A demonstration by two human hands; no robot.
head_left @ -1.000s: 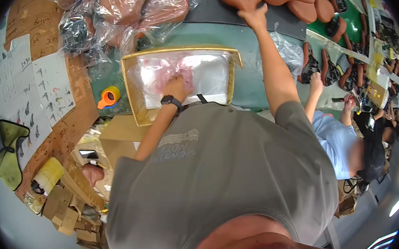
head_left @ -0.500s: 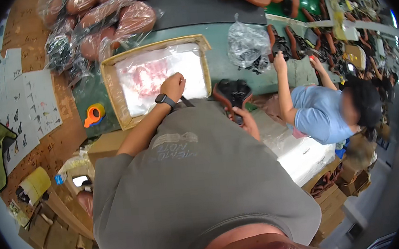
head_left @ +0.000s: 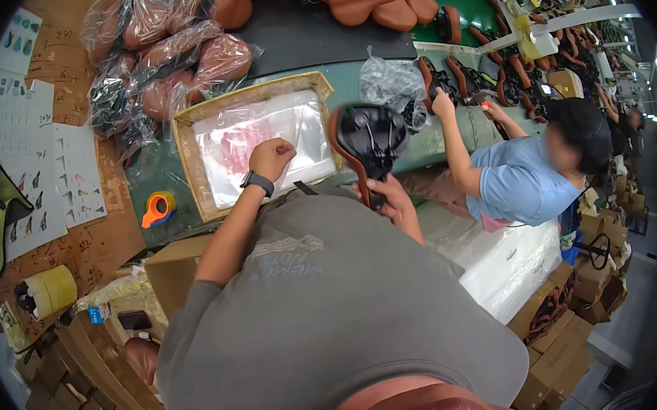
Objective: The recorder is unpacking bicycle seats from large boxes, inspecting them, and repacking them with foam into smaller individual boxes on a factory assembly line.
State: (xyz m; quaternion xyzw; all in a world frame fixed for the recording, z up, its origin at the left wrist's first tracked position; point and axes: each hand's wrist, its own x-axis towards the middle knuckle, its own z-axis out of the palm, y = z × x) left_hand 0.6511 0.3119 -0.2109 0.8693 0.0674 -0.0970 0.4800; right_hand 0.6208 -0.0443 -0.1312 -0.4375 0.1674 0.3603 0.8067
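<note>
A bicycle saddle [head_left: 374, 142] is in my right hand [head_left: 392, 194], its black underside turned up and a brown edge showing on its left. The fingers wrap round its narrow nose. My left hand [head_left: 270, 160], below a dark wristwatch, is over a cardboard tray [head_left: 186, 159] lined with a stack of clear plastic bags [head_left: 221, 185]. Its fingers are bent and pinched together at the bags; whether they grip a bag's edge is too fine to make out. A reddish print shows through the bags beside that hand.
Bagged brown saddles [head_left: 167, 59] are heaped at the far left, with bare saddles [head_left: 377, 1] behind the dark mat. An orange tape roll [head_left: 158, 207] lies left of the tray. Crumpled plastic [head_left: 389, 81] sits near a co-worker [head_left: 517, 177] in blue, who handles saddles at the right.
My right hand has raised the saddle and turned its underside further into view. My left hand has shifted slightly left over the bags. The whole view has tilted a little.
</note>
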